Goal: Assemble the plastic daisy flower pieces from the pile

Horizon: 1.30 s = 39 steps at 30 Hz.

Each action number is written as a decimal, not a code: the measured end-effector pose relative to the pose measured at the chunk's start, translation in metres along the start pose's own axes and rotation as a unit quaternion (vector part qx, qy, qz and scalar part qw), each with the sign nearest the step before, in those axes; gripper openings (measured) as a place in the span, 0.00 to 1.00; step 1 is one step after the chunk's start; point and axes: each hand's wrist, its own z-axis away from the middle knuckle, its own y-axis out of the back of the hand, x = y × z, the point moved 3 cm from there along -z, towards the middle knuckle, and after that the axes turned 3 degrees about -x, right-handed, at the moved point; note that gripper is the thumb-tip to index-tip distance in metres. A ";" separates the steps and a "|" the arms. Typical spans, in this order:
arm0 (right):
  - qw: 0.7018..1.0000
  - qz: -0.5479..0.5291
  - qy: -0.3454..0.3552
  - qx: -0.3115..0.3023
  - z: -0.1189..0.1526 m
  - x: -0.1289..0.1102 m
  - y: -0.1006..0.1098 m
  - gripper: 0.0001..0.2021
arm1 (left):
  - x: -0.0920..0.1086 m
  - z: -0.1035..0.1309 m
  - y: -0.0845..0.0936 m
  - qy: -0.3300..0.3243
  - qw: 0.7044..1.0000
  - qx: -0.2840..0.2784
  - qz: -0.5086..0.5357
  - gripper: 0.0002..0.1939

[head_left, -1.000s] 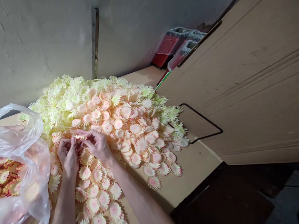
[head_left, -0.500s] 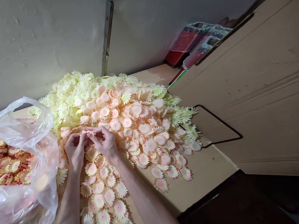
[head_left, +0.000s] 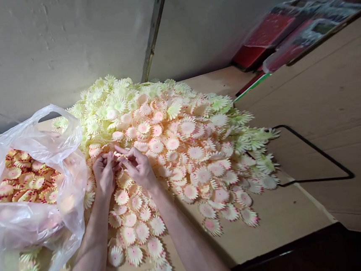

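Note:
My left hand [head_left: 104,175] is closed in a pinch near the front of a large heap of artificial flower heads [head_left: 196,152]. Close beside it, my right hand [head_left: 141,169] has thumb and fingers bent together. Between the fingertips of both hands sits a small cream flower head with red tips [head_left: 117,154], mostly covered by the fingers. The heap's flowers are pale yellow-green at the back and cream with pink centres in front. A strand of them hangs down between my forearms.
On the left stands a translucent plastic bag [head_left: 71,172] holding red-edged flower heads [head_left: 36,182]. A bent black wire frame [head_left: 317,142] sticks out at the right, by a cardboard panel [head_left: 333,109]. Red wrapped packages [head_left: 266,31] lie behind. A grey wall [head_left: 64,40] closes the back.
The view has shifted, so everything sits further right and more of the bag shows. My right index finger has lifted and straightened somewhat; both hands stay together at the flower.

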 end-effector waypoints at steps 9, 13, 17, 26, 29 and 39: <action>0.983 -0.166 -0.066 0.033 -0.004 0.000 0.005 0.16 | 0.001 0.000 0.001 -0.010 0.997 -0.067 -0.025 0.28; 0.968 -0.235 -0.062 0.060 -0.006 0.004 0.000 0.18 | 0.000 0.002 -0.001 -0.010 0.998 -0.067 -0.006 0.29; 0.943 -0.314 -0.061 0.085 -0.009 0.003 -0.002 0.20 | -0.001 0.003 -0.003 -0.016 0.997 -0.077 0.013 0.29; 0.927 -0.361 -0.064 0.079 -0.007 -0.001 -0.001 0.20 | 0.001 0.008 -0.008 -0.005 0.993 -0.098 0.068 0.28; 0.948 -0.309 -0.050 0.066 -0.006 -0.002 0.002 0.20 | 0.002 0.007 -0.005 -0.009 0.993 -0.102 0.049 0.27; 0.992 -0.077 0.003 0.104 -0.002 -0.005 0.005 0.11 | 0.010 0.008 -0.006 -0.112 0.981 -0.089 -0.127 0.19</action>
